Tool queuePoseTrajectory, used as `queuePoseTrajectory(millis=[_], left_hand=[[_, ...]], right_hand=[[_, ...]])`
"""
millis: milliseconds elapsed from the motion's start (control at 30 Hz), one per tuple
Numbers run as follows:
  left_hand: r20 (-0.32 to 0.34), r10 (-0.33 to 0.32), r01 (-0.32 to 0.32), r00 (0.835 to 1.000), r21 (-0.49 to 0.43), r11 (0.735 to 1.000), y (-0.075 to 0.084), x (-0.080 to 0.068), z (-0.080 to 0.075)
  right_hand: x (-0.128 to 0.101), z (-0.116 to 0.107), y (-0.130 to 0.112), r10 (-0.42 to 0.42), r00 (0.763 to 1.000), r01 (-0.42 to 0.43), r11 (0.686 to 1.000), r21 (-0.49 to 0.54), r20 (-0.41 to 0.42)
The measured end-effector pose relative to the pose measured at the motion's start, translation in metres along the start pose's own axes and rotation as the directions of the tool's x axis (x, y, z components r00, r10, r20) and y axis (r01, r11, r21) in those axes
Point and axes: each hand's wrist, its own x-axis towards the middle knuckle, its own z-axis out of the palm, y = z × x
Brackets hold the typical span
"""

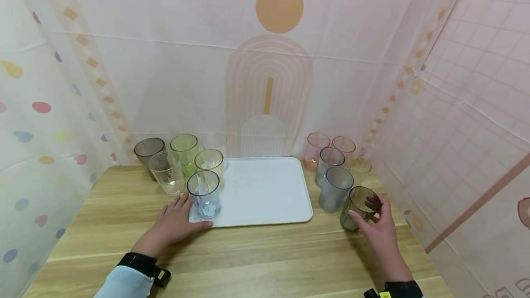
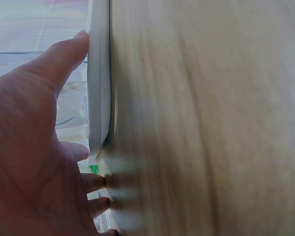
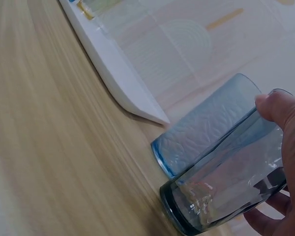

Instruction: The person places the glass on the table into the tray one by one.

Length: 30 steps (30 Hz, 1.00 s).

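Observation:
My right hand (image 1: 378, 226) grips a dark grey-brown drinking glass (image 1: 351, 220) near its rim, thumb on the near side. The right wrist view shows this dark glass (image 3: 221, 187) close beside a blue glass (image 3: 206, 128), its base at or just over the table. With fingers spread, my left hand (image 1: 175, 220) touches the near left corner of a white tray (image 1: 265, 197). In the left wrist view, the thumb of that hand (image 2: 24, 142) lies along the tray's edge (image 2: 99, 73). A light blue glass (image 1: 204, 197) stands upright on the tray's near left corner.
Left of and along the tray's left edge stand dark grey (image 1: 146, 151), clear (image 1: 167, 176), green (image 1: 184, 151) and pale yellow (image 1: 210, 164) glasses. At the right are pink (image 1: 318, 148), blue-grey (image 1: 335, 192) and other glasses. A patterned cloth (image 1: 186, 91) hangs behind the wooden table (image 1: 248, 261).

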Motion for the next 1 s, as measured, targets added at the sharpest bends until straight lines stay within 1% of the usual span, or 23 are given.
queuePoseTrajectory(millis=[133, 233, 333, 467, 533, 633, 767, 833, 1000], left_hand=[[0.004, -0.005, 0.005, 1.0, -0.01, 1.0, -0.001, 0.0, -0.001], [0.002, -0.006, 0.006, 1.0, -0.011, 1.0, -0.001, -0.001, -0.004], [-0.001, -0.007, 0.007, 1.0, -0.012, 1.0, -0.001, -0.002, -0.006], [0.004, -0.01, 0.01, 1.0, -0.014, 1.0, -0.001, -0.004, -0.007], [0.006, -0.011, 0.011, 1.0, -0.012, 1.0, -0.001, -0.004, -0.006], [0.006, -0.011, 0.011, 1.0, -0.011, 1.0, -0.002, -0.003, -0.005], [-0.001, -0.01, 0.01, 1.0, -0.013, 1.0, -0.002, -0.003, -0.004], [-0.006, -0.007, 0.007, 1.0, -0.016, 1.0, -0.001, -0.003, -0.004], [-0.013, 0.002, -0.002, 1.0, -0.018, 1.0, -0.001, -0.002, -0.002]], right_hand=[[-0.01, 0.003, -0.009, -0.075, 0.997, 0.075, 0.997, 0.001, 0.001], [-0.018, 0.011, -0.02, -0.138, 0.99, 0.138, 0.99, 0.017, 0.022], [-0.022, 0.025, -0.032, -0.181, 0.981, 0.177, 0.983, 0.053, 0.071], [-0.019, 0.051, -0.046, -0.207, 0.962, 0.185, 0.974, 0.128, 0.179], [-0.015, 0.066, -0.052, -0.228, 0.945, 0.191, 0.967, 0.17, 0.236], [-0.009, 0.091, -0.064, -0.248, 0.914, 0.19, 0.961, 0.202, 0.322], [0.006, 0.127, -0.081, -0.254, 0.881, 0.18, 0.96, 0.214, 0.4], [0.016, 0.146, -0.088, -0.255, 0.869, 0.179, 0.961, 0.212, 0.423], [0.047, 0.19, -0.101, -0.242, 0.854, 0.166, 0.966, 0.198, 0.461]])
